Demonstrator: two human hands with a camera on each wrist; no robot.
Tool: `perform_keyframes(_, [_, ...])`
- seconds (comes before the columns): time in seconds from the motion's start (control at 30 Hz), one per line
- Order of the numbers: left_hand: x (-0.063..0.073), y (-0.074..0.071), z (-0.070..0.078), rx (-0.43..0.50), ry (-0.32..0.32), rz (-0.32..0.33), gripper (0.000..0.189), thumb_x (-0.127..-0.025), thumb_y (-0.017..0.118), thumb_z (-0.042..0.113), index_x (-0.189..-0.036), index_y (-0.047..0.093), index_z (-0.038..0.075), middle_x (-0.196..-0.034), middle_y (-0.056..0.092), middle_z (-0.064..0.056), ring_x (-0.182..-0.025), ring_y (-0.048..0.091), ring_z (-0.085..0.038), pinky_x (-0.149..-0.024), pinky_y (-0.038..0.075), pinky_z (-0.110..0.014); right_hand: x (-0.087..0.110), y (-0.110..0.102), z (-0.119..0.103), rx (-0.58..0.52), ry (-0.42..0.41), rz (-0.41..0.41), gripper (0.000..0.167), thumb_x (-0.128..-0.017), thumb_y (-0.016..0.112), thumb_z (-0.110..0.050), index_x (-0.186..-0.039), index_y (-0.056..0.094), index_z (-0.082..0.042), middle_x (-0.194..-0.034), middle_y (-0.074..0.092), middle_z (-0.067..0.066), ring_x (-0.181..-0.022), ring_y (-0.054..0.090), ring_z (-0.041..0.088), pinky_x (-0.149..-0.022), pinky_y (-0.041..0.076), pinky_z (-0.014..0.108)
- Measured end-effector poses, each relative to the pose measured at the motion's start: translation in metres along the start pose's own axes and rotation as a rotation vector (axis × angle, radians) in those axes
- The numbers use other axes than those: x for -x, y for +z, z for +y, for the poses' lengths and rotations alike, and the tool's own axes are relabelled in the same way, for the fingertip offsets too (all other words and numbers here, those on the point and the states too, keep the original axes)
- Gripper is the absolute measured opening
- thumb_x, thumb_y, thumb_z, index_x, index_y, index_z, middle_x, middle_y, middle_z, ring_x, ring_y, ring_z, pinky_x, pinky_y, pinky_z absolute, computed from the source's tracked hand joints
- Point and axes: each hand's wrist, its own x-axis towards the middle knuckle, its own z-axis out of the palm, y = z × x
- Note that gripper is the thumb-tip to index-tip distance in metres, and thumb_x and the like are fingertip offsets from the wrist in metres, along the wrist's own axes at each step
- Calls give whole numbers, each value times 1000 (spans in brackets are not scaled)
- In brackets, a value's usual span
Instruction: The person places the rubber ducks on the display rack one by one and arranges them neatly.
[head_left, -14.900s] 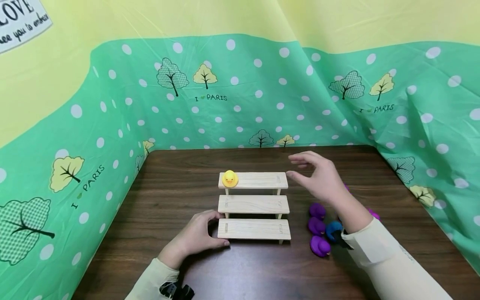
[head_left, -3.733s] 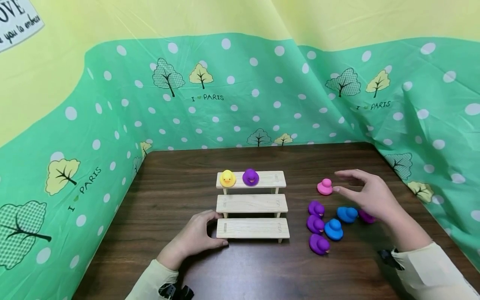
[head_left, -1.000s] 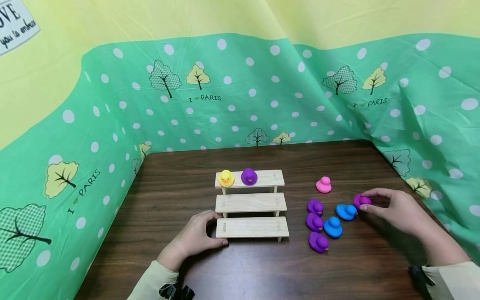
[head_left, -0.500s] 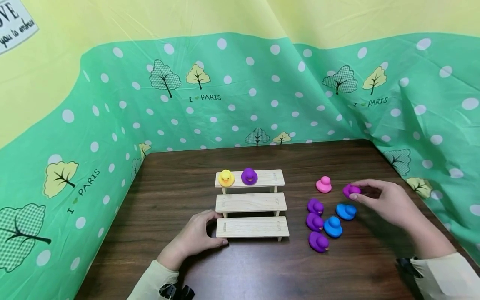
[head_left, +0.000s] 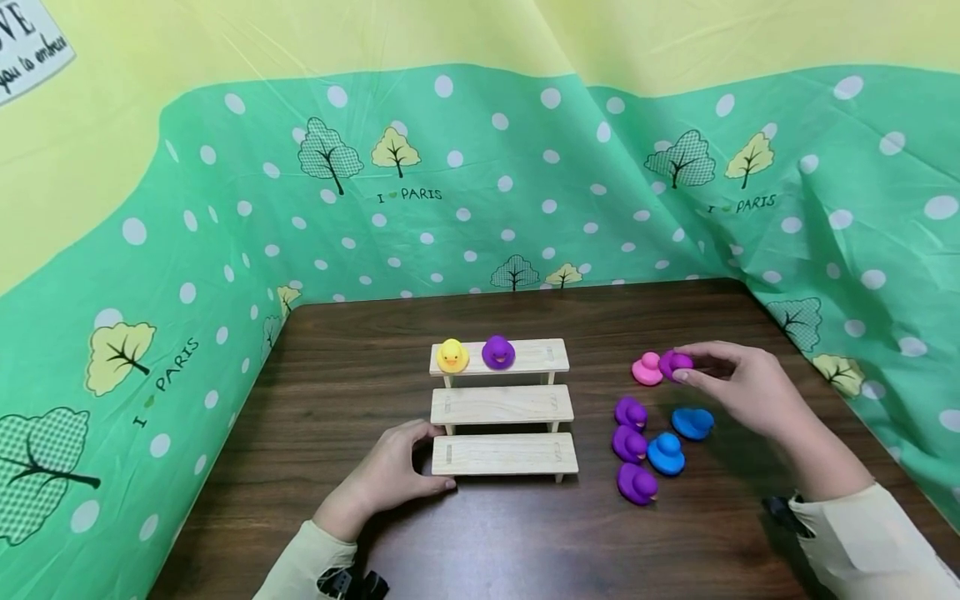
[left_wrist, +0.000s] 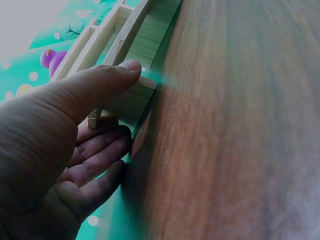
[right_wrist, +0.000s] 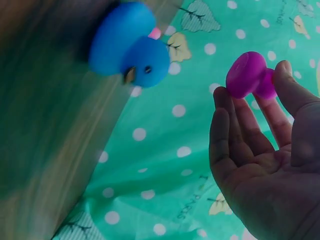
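Observation:
A three-step wooden display stand [head_left: 502,406] stands in mid-table. My left hand [head_left: 392,472] holds the left end of its lowest step, thumb in front and fingers behind. On the top step sit a yellow rubber duck [head_left: 452,357] at the left and a purple rubber duck [head_left: 498,353] beside it. My right hand [head_left: 753,396] pinches another purple rubber duck [right_wrist: 247,75] between thumb and fingers; in the right wrist view it is raised off the table. In the head view it appears right beside a pink rubber duck [head_left: 647,369]; whether they touch I cannot tell.
Right of the stand, a column of purple ducks [head_left: 629,445] lies on the dark wooden table [head_left: 337,375]. Two blue ducks [head_left: 666,455] are just to their right. A green and yellow printed cloth [head_left: 465,183] walls the table at the back and sides.
My right hand has picked up the purple duck from beside the blue one and carried it left and away toward the pink duck. Earlier, a purple duck joined the yellow one on the top step.

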Motion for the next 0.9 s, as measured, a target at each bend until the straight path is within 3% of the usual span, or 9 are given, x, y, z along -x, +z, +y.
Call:
perform_keyframes(0.3, [1,-1,2,-20,2,4,55,-68,100,32,-111,70,16,-103,66,14,-99,64,-8,-94,56,-38,-15,13,-23,-40,-95,-20,27,-93,82,-25,-118,78,-17,-110,77,6,-81,71,19,-63,56,24])
perform_keyframes(0.57, [1,0,1,-31,9,7,55,-68,100,32,-111,70,16,-104,66,14,-99,64,-8,-93,55,-37,-24,24,-42,-93,-105,-39,29,-91,84,-25,-118,78,-13,-108,76,8,-82,71,25,-64,58,24])
perform_keyframes(0.9, [0,0,1,-25,-7,0,54,-68,100,32,-110,70,18,-103,65,15,-99,64,-7,-92,55,-36,-35,39,-66,-166,-152,-96,29,-90,85,-28,-116,79,-18,-108,75,2,-77,70,20,-61,57,27])
